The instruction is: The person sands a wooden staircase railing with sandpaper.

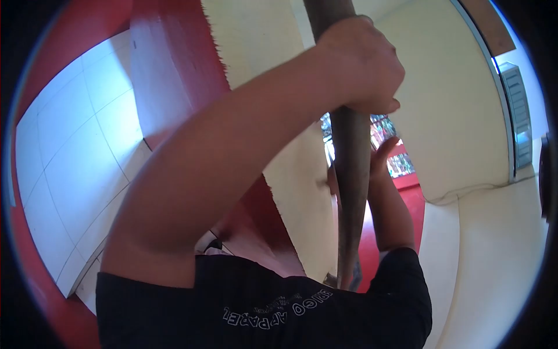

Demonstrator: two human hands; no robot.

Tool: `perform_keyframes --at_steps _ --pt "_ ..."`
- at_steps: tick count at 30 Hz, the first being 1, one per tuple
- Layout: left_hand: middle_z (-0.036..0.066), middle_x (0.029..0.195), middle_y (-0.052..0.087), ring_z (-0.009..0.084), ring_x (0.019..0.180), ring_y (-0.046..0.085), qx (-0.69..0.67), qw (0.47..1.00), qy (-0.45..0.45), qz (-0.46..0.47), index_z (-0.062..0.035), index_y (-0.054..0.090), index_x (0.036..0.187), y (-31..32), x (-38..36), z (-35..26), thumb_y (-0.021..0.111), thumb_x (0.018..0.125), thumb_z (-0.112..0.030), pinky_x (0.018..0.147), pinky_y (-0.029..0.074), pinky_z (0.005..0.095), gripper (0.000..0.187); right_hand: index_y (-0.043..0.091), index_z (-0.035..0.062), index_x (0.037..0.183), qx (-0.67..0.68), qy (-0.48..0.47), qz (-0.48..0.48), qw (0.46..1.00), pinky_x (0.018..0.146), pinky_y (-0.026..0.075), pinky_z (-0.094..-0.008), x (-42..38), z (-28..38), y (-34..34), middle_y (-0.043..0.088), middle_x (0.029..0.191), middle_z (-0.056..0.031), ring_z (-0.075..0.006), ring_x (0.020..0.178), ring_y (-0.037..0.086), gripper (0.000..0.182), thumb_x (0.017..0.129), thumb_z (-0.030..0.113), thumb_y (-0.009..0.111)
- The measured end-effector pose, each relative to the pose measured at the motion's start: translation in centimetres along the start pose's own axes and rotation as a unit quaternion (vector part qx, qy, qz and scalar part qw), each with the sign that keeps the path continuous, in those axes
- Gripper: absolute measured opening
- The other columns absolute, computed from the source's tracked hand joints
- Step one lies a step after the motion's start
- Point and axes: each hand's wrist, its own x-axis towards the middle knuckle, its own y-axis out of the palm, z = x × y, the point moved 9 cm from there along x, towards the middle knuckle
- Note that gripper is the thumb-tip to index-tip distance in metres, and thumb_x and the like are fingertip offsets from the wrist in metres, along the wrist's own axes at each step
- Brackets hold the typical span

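Observation:
A long dark grey-brown pole runs from the top of the view down towards my chest. My left hand is closed around its upper part, the forearm crossing the view from the left. Lower down, my right hand is behind the pole, partly hidden by it. Its thumb sticks up and away from the pole on the right side. Blurred fingers show past the pole's left side, apart from the thumb. Whether the palm touches the pole is hidden.
A red and cream wall edge slants behind my left arm. White tiled floor is at the left. On the right are a cream panel, a thin cable and a grey louvred unit. Bright packaged goods show behind my right hand.

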Motion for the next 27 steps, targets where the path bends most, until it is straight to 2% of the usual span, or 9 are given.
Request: perform_keyframes --at_steps 3,6,13,14,16,19,21,23,27 --pt "0.004 0.091 0.076 0.0216 0.09 0.072 0.021 1.0 -0.02 0.002 -0.0163 0.079 0.094 -0.1 0.0 1.0 0.056 0.092 -0.047 0.091 0.049 0.038 0.038 0.034 -0.0141 0.147 -0.051 -0.013 0.056 0.997 0.09 0.053 -0.0374 -0.3 -0.8 0.9 0.062 0.124 -0.0281 -0.0316 0.11 0.065 0.154 0.055 0.108 0.015" --pt "0.004 0.093 0.076 0.0218 0.091 0.071 0.005 1.0 -0.006 0.001 -0.0166 0.078 0.095 0.9 1.0 -0.9 0.055 0.093 -0.049 0.092 0.049 0.0386 0.04 0.031 -0.0148 0.148 0.09 -0.06 0.172 0.979 0.092 0.054 -0.0408 0.1 1.2 1.7 0.059 0.129 -0.0302 -0.0338 0.114 0.064 0.154 0.055 0.108 0.02" --pt "0.005 0.111 0.073 0.021 0.104 0.068 0.031 0.999 -0.023 0.02 -0.0177 0.077 0.106 0.4 0.2 0.0 0.057 0.092 -0.055 0.095 0.048 0.0409 0.044 0.034 -0.0135 0.146 -0.043 0.07 0.105 0.991 0.089 0.054 -0.0354 -1.6 -1.2 2.9 0.059 0.129 -0.0241 -0.026 0.111 0.065 0.151 0.053 0.106 0.044" --pt "0.006 0.115 0.071 0.0214 0.107 0.066 0.028 0.989 0.015 -0.143 -0.0174 0.075 0.108 -1.2 -0.2 -0.5 0.059 0.092 -0.053 0.095 0.047 0.0419 0.042 0.035 -0.0133 0.145 -0.061 0.075 0.08 0.992 0.089 0.054 -0.0348 -2.4 -1.6 2.2 0.059 0.128 -0.0231 -0.0251 0.111 0.064 0.15 0.053 0.105 0.046" --pt "0.006 0.123 0.067 0.0223 0.114 0.063 0.022 0.885 0.093 -0.456 -0.0168 0.073 0.114 -1.7 -3.8 -0.9 0.063 0.091 -0.05 0.096 0.047 0.0439 0.041 0.038 -0.0125 0.143 -0.095 0.075 0.05 0.991 0.089 0.053 -0.0336 -3.5 -1.8 1.7 0.06 0.127 -0.0211 -0.0232 0.11 0.064 0.146 0.055 0.103 0.05" --pt "0.014 0.114 0.065 0.0287 0.104 0.064 -0.127 0.836 0.042 -0.532 -0.0145 0.071 0.106 -2.8 -12.4 -2.1 0.075 0.086 -0.031 0.094 0.048 0.042 0.026 0.043 -0.0104 0.139 -0.124 0.061 0.086 0.987 0.088 0.052 -0.0314 -3.0 -1.5 3.2 0.061 0.123 -0.0171 -0.0202 0.109 0.063 0.137 0.059 0.1 0.053" --pt "0.016 0.131 0.05 0.0283 0.115 0.055 -0.327 0.828 -0.065 -0.45 -0.01 0.054 0.133 1.8 -16.6 -2.6 0.079 0.084 -0.016 0.097 0.046 0.0424 0.055 0.048 -0.0079 0.135 -0.119 0.031 0.031 0.992 0.086 0.052 -0.0305 -2.8 -0.9 3.2 0.062 0.119 -0.014 -0.0189 0.107 0.063 0.122 0.068 0.094 0.055" --pt "0.018 0.144 0.042 0.0287 0.133 0.046 -0.638 0.652 -0.292 -0.286 -0.0041 0.029 0.151 12.0 -19.3 -5.1 0.075 0.089 -0.016 0.106 0.042 0.0442 0.078 0.049 -0.007 0.134 -0.104 0.01 0.036 0.994 0.086 0.052 -0.0303 -3.0 -0.9 2.8 0.062 0.117 -0.013 -0.0187 0.106 0.063 0.116 0.073 0.091 0.055" --pt "0.022 0.155 0.031 0.0317 0.149 0.029 -0.724 0.575 -0.35 -0.15 -0.0004 0.016 0.157 13.4 -18.4 -10.8 0.069 0.094 -0.019 0.118 0.03 0.0442 0.085 0.028 -0.0029 0.152 -0.125 -0.019 0.018 0.992 0.098 0.047 -0.0351 -3.7 -0.2 2.4 0.054 0.133 -0.0154 -0.021 0.12 0.056 0.115 0.082 0.085 0.051"
